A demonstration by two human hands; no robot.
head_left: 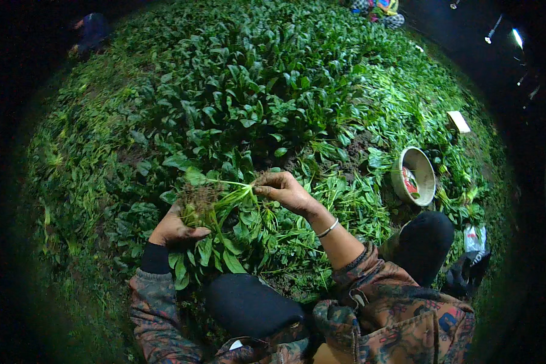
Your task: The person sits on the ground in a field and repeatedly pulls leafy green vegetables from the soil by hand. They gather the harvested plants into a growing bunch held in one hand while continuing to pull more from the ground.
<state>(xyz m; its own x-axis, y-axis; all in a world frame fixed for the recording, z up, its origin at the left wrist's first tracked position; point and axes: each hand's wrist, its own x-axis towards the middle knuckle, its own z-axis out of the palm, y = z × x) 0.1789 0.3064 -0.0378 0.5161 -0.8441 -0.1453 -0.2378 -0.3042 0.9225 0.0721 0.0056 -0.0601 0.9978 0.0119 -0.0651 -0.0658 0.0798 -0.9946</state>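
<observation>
In my left hand (pixel 179 228) is a bunch of uprooted leafy greens (pixel 200 204) that look like spinach, with brown, soil-covered roots turned up and leaves hanging below. Just to its right, my right hand (pixel 285 193) pinches a single spinach plant (pixel 242 194) near its root end between thumb and fingers. The stems of this plant reach left and down, overlapping the bunch. Beneath both hands lie loose pulled greens (pixel 273 236). A white bangle (pixel 328 227) circles my right wrist.
Standing spinach (pixel 255 91) fills the ground ahead. On the right a pale basin (pixel 418 182) lies tipped, a red-and-white packet (pixel 408 179) inside. Nearby are a white box-like object (pixel 458 122), a plastic bag (pixel 475 239) and cut greens (pixel 405 100). Other people (pixel 91 32) crouch at the far edges.
</observation>
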